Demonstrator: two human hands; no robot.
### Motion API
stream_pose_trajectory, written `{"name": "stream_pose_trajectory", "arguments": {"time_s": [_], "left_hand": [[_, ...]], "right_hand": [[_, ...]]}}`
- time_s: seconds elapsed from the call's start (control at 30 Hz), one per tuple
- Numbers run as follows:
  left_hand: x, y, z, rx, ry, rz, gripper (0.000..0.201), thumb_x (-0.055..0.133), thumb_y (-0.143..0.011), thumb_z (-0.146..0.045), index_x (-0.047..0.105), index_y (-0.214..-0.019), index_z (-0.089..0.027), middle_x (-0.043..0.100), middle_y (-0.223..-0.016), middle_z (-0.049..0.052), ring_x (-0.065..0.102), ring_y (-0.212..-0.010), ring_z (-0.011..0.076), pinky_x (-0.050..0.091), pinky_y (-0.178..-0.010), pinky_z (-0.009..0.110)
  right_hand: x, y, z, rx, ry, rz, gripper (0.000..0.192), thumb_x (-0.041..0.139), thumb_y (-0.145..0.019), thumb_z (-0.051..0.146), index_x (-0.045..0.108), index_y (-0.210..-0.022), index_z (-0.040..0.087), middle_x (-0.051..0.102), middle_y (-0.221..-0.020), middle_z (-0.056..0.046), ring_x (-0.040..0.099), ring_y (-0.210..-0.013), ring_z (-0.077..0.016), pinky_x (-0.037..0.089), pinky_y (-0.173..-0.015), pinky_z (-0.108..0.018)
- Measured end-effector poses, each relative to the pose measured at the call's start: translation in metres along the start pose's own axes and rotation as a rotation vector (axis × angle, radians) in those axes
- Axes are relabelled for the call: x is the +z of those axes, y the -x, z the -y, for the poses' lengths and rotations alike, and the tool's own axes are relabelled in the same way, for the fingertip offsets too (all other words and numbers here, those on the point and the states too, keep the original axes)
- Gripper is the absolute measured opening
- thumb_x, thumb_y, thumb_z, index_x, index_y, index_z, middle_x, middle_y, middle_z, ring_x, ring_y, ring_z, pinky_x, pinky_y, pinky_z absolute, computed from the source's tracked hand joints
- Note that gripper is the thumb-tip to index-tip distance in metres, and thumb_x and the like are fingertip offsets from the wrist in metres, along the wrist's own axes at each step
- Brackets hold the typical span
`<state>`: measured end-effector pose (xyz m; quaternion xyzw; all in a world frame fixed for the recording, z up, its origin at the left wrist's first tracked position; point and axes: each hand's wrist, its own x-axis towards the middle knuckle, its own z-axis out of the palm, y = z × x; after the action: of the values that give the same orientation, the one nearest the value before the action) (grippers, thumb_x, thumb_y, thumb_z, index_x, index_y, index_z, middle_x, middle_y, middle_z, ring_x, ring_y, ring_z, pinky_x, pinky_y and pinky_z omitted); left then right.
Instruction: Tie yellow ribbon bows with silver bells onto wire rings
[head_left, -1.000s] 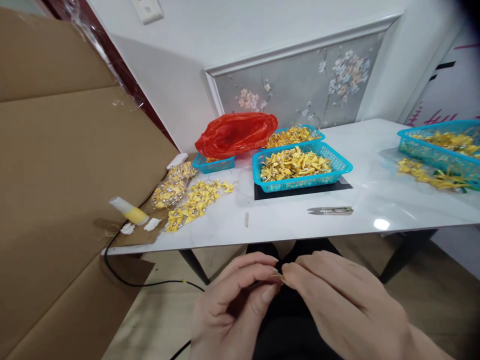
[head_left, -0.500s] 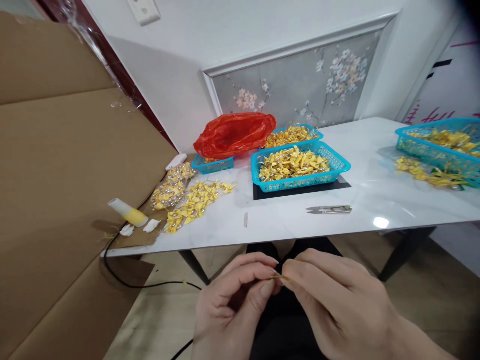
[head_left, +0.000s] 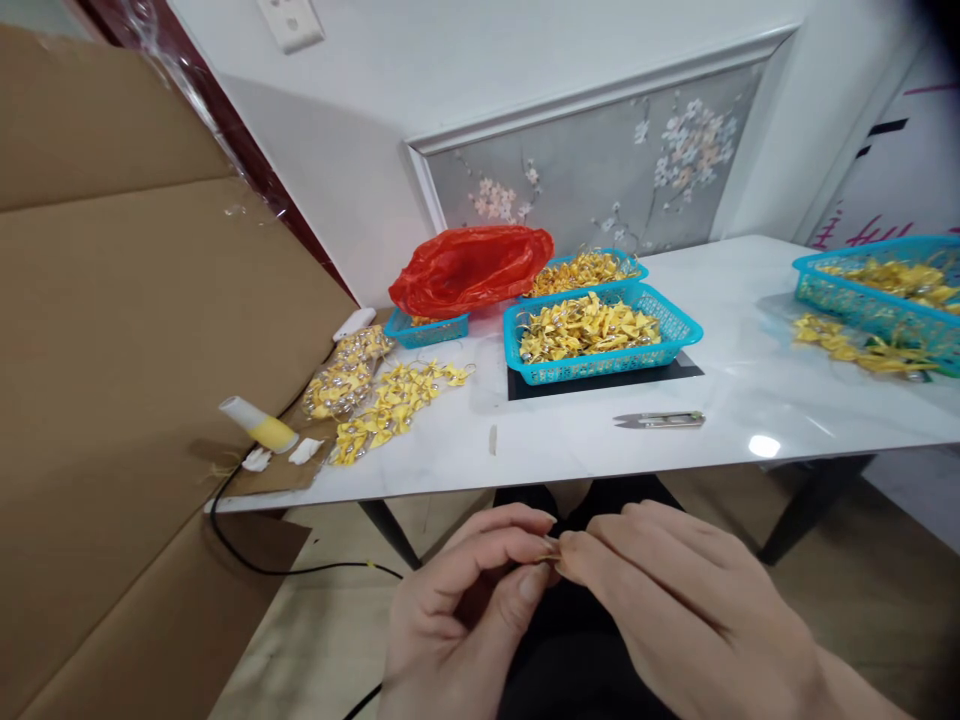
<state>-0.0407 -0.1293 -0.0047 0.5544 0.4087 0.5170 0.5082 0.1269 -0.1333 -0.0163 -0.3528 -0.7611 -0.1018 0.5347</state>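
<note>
In front of the table edge, over my lap, my left hand (head_left: 469, 600) and my right hand (head_left: 690, 600) meet fingertip to fingertip. A thin golden-brown strand (head_left: 550, 557) shows between them, pinched by the thumb and forefinger of the left. The right fingers close on its other end; most of it is hidden. Beyond the hands, thread snips (head_left: 660, 420) lie on the white table (head_left: 555, 460). A blue basket (head_left: 604, 368) behind them holds a heap of yellow ribbon-like pieces with silvery beads.
Left on the table are loose yellow pieces (head_left: 397, 405), a filled clear bag (head_left: 341, 380) and a yellow-white cone (head_left: 259, 425). A red plastic bag (head_left: 472, 270) covers part of a small basket (head_left: 427, 332). Another basket (head_left: 877, 295) stands right. A large cardboard box (head_left: 112, 350) walls the left.
My right hand has turned slightly and its fingertips have moved left, closer to the left fingertips, so less of the strand shows. My left hand holds nearly still.
</note>
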Motion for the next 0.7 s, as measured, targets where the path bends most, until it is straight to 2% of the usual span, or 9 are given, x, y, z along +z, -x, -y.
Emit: {"name": "stream_pose_trajectory", "arguments": {"time_s": [0.13,0.3,0.47,0.7], "left_hand": [[-0.002,0.001,0.000,-0.039,0.007,0.013,0.013,0.073,-0.085,-0.023,0.083,-0.083,-0.032,0.075,-0.102,0.000,0.071,-0.081,0.0118,0.058,-0.077,0.015],[-0.005,0.000,-0.002,-0.128,0.056,0.066,0.016,0.069,-0.088,-0.034,0.083,-0.082,-0.028,0.073,-0.104,0.005,0.072,-0.088,0.0166,0.060,-0.081,0.021],[-0.008,-0.006,-0.002,-0.265,0.164,0.129,0.011,0.077,-0.082,-0.033,0.084,-0.079,-0.025,0.072,-0.103,0.006,0.070,-0.087,0.0150,0.059,-0.080,0.020],[-0.013,-0.007,0.000,-0.266,0.200,0.177,0.005,0.081,-0.078,-0.030,0.084,-0.080,-0.026,0.073,-0.103,0.004,0.069,-0.083,0.0119,0.057,-0.078,0.017]], "right_hand": [[0.001,0.001,-0.001,0.002,0.013,0.008,0.020,0.050,-0.097,0.009,0.068,-0.090,0.014,0.068,-0.069,-0.003,0.064,-0.060,-0.0146,0.053,-0.057,-0.029],[-0.002,-0.001,-0.003,-0.022,-0.002,0.034,0.020,0.049,-0.099,0.009,0.068,-0.093,0.012,0.070,-0.073,-0.006,0.062,-0.062,-0.0149,0.051,-0.059,-0.029],[-0.005,-0.005,-0.004,-0.047,-0.021,0.130,0.028,0.045,-0.099,0.009,0.071,-0.088,0.010,0.066,-0.067,-0.005,0.053,-0.055,-0.0127,0.045,-0.049,-0.028],[-0.006,-0.008,-0.005,-0.071,-0.007,0.144,0.030,0.044,-0.100,0.011,0.072,-0.086,0.010,0.065,-0.067,-0.006,0.054,-0.054,-0.0133,0.044,-0.050,-0.028]]}}
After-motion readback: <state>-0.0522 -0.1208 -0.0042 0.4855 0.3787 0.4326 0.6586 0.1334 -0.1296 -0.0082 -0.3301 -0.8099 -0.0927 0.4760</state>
